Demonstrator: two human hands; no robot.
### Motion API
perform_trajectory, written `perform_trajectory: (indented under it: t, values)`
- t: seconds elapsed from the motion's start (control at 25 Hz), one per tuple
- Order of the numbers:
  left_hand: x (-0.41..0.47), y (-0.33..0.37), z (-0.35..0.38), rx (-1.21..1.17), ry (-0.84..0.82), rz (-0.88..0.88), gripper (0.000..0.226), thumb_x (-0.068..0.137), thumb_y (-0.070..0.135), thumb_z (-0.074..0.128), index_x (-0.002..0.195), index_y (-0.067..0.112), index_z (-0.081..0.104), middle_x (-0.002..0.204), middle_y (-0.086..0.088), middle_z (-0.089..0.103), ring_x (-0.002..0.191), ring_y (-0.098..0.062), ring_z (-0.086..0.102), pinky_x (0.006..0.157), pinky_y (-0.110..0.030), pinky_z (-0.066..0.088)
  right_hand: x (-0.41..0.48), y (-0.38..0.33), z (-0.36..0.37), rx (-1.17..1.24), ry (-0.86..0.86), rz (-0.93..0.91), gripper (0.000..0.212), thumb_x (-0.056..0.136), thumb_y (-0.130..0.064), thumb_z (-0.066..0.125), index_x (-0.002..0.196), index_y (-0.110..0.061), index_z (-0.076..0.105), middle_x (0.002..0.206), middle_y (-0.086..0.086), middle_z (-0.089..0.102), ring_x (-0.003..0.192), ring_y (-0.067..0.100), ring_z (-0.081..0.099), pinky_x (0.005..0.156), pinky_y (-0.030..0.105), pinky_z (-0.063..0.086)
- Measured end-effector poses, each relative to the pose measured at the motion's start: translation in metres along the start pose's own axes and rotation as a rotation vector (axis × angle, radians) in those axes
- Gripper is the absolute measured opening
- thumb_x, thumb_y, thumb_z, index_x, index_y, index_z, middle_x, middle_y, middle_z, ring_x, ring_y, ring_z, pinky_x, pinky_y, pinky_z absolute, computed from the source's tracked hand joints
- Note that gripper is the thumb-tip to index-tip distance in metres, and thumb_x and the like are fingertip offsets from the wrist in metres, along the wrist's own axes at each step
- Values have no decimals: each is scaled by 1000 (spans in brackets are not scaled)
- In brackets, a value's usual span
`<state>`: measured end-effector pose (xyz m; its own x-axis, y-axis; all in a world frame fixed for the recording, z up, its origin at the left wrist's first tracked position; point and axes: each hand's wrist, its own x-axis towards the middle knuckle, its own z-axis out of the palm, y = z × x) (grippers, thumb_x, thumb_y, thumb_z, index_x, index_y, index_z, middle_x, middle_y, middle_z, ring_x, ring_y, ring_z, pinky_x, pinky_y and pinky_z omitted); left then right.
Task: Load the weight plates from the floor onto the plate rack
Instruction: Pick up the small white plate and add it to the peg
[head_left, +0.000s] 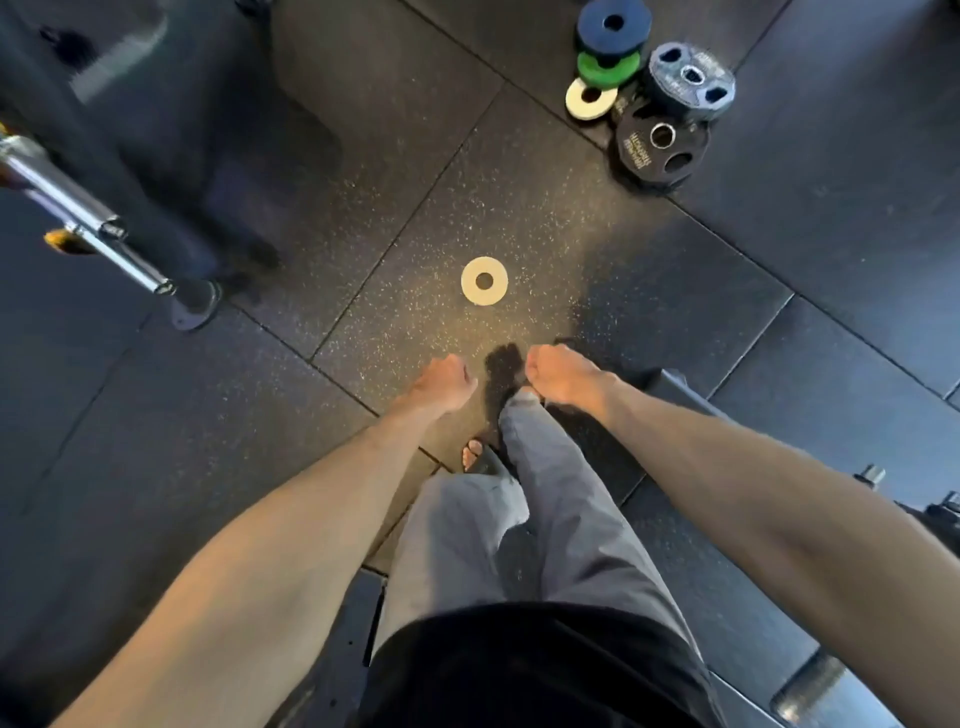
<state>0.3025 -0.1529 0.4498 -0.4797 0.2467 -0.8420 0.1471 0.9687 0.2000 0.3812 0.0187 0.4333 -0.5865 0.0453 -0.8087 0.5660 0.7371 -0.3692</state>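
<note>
Fingers on both sides are curled in and hold nothing: the left hand (448, 382) and the right hand (563, 373) hang as empty fists above the feet, a little apart from each other. Just ahead of them a small white plate (484, 280) lies alone on the speckled rubber floor (363, 312), flat with its hole up. It looks like a light change plate, thin and rigid, so one hand should manage it. Lying flush, its edge offers little purchase; a finger hooked through the centre hole, or worked under the rim, seems the surest start.

Further off to the right sits the pile. A second white plate (591, 97), a green plate (608, 68) and a blue plate (614, 23) overlap in a row. Beside them are a black grip plate (662, 143) and a grey grip plate (691, 77) resting partly on it. These two look heavy and hard; their cut-out slots are the natural handholds, probably for both hands. A chromed barbell sleeve (88, 218) juts in at the left. Which dark piece of equipment is the plate rack, I cannot tell.
</note>
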Motion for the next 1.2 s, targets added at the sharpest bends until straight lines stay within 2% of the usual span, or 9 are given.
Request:
perform_trajectory:
  t: [0.16, 0.28, 0.36, 0.48, 0.64, 0.8, 1.0, 1.12, 1.2]
  values:
    - [75, 10, -9, -61, 3, -61, 19, 101, 22, 47, 100, 10, 63, 103, -10, 68, 97, -26, 62, 74, -31, 42, 75, 14, -10, 29, -26, 39, 28, 99, -18, 42, 114, -4, 63, 115, 20, 69, 105, 37, 66, 87, 40, 52]
    - [141, 4, -6, -91, -19, -111, 20, 100, 22, 45, 96, 9, 61, 104, -12, 69, 100, -29, 63, 82, -35, 48, 137, 24, -8, 72, 6, 102, 26, 99, -18, 40, 112, -6, 59, 113, 21, 69, 104, 40, 65, 85, 42, 51]
    - [186, -2, 0, -104, -33, -135, 24, 100, 22, 45, 105, 5, 60, 110, -13, 65, 107, -31, 60, 92, -41, 50, 179, 30, -1, 102, 7, 132, 25, 99, -19, 38, 111, -7, 57, 110, 20, 69, 100, 41, 66, 83, 44, 54]
    - [263, -14, 11, -133, -40, -184, 29, 101, 22, 46, 122, 4, 53, 120, -16, 61, 114, -34, 57, 97, -42, 48, 253, 38, 19, 133, 22, 175, 21, 99, -17, 38, 112, -8, 52, 103, 19, 69, 91, 40, 65, 79, 46, 55]
    - [366, -36, 30, -177, -20, -207, 42, 100, 21, 48, 137, 3, 40, 136, -18, 55, 123, -36, 54, 101, -43, 44, 349, 49, 53, 198, 63, 266, 34, 101, -18, 39, 133, -8, 39, 107, 20, 67, 95, 40, 64, 77, 44, 52]
    - [457, -50, 52, -216, 21, -233, 47, 100, 23, 53, 139, 4, 33, 134, -19, 56, 122, -38, 55, 96, -43, 45, 435, 58, 80, 246, 135, 342, 51, 100, -22, 47, 145, -10, 25, 115, 21, 64, 103, 39, 64, 84, 46, 51]
    - [539, -56, 88, -287, 59, -288, 63, 99, 30, 55, 147, 7, 21, 137, -22, 53, 122, -41, 55, 95, -46, 45, 519, 70, 102, 242, 238, 399, 70, 98, -35, 56, 151, -11, 16, 133, 26, 48, 114, 42, 59, 91, 47, 51]
    - [569, -59, 105, -285, 143, -292, 65, 95, 40, 59, 139, 9, 23, 126, -23, 58, 108, -40, 62, 80, -43, 49, 552, 77, 109, 218, 267, 413, 78, 95, -41, 60, 150, -9, 15, 131, 26, 46, 112, 42, 59, 87, 45, 51]
    - [583, -62, 111, -267, 176, -253, 64, 93, 41, 63, 133, 9, 25, 119, -21, 64, 103, -38, 65, 77, -41, 49, 567, 80, 113, 178, 272, 401, 76, 94, -39, 63, 147, -9, 17, 125, 24, 48, 107, 41, 61, 80, 42, 51]
